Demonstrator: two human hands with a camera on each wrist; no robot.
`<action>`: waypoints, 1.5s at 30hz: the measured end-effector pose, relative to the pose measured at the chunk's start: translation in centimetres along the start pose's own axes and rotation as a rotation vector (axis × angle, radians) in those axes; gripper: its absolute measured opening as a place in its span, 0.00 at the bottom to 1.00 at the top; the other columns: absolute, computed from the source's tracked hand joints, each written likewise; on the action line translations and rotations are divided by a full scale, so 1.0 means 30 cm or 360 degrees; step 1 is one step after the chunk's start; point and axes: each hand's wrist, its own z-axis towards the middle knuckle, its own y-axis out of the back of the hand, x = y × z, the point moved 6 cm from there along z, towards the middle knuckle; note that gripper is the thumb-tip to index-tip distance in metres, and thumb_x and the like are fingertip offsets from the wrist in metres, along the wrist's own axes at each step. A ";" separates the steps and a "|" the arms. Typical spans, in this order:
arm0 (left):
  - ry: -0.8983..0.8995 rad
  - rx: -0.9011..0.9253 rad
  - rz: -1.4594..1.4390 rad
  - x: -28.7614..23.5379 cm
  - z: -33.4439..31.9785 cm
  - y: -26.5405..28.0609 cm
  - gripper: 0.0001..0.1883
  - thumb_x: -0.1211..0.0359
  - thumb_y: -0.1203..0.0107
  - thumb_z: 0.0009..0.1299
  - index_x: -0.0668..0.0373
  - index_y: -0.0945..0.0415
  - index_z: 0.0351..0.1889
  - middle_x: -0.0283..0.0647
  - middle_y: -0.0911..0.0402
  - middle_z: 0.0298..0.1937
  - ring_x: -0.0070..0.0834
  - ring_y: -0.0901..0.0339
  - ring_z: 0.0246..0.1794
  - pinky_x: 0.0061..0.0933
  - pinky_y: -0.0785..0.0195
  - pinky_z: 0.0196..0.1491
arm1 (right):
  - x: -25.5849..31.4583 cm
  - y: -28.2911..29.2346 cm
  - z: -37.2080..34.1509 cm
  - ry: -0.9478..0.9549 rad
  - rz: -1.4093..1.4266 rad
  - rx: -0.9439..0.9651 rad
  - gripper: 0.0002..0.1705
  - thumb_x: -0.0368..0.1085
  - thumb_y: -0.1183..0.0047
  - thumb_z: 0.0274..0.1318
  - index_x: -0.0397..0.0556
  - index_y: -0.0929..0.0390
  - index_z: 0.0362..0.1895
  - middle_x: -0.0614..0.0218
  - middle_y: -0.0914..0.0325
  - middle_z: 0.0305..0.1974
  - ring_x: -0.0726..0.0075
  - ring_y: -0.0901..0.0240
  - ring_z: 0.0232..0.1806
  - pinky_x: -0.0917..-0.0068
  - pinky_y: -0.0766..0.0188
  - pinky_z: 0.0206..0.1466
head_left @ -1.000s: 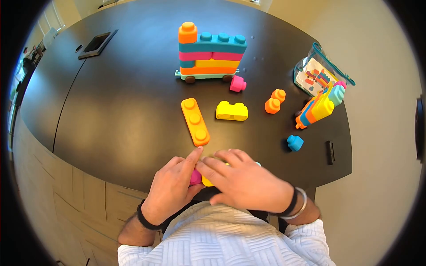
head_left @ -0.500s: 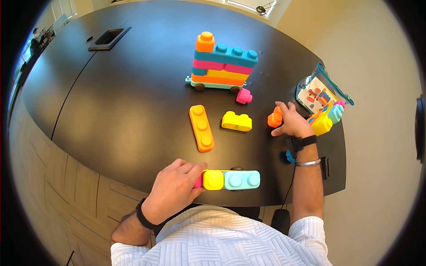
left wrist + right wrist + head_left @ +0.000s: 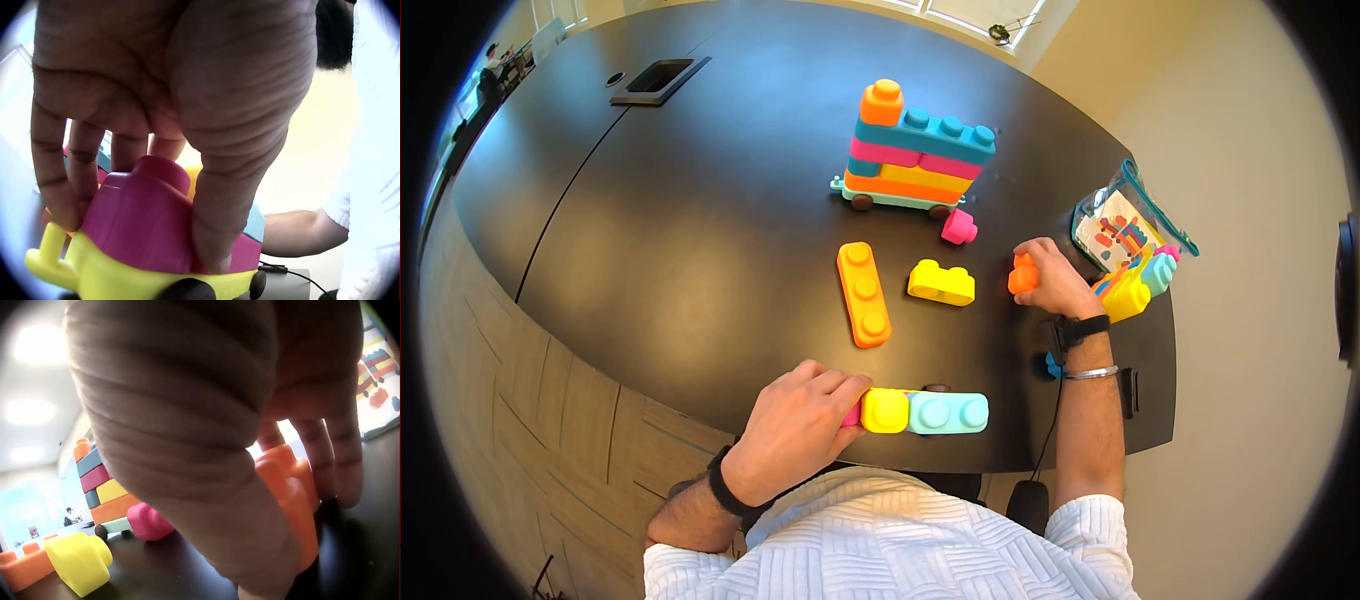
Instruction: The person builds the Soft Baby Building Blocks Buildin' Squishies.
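Near the table's front edge my left hand point(image 3: 800, 415) holds a toy block car by its pink block point(image 3: 140, 219), thumb on one side and fingers on the other. The pink block sits on a yellow wheeled base point(image 3: 125, 278). A yellow block point(image 3: 885, 410) and a light-blue two-stud block point(image 3: 948, 412) top the rest of the car. To the right, my right hand point(image 3: 1055, 280) has thumb and fingers around an orange block point(image 3: 1023, 275) on the table. More orange shows behind it in the right wrist view, partly hidden by the hand.
A tall block wagon point(image 3: 920, 165) stands at the back beside a loose pink block point(image 3: 958, 227). Mid-table lie a long orange block point(image 3: 864, 295) and a yellow block point(image 3: 941, 283). At right are a clear bag point(image 3: 1115, 215), another block vehicle point(image 3: 1128, 295) and a blue block point(image 3: 1053, 366).
My right hand has left the block car, reached out to the right and closed around the orange block. My left hand has stayed on the car. The head view has shifted.
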 end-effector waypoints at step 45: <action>0.0118 -0.0037 -0.0008 0.038 0.011 0.027 0.22 0.72 0.28 0.68 0.57 0.16 0.62 0.40 0.11 0.60 0.46 0.16 0.62 0.46 0.18 0.61 | 0.715 -0.012 -0.439 0.1381 0.0346 0.0147 0.37 0.44 0.27 0.65 0.60 0.22 0.77 0.53 0.22 0.72 0.44 0.18 0.60 0.53 0.17 0.63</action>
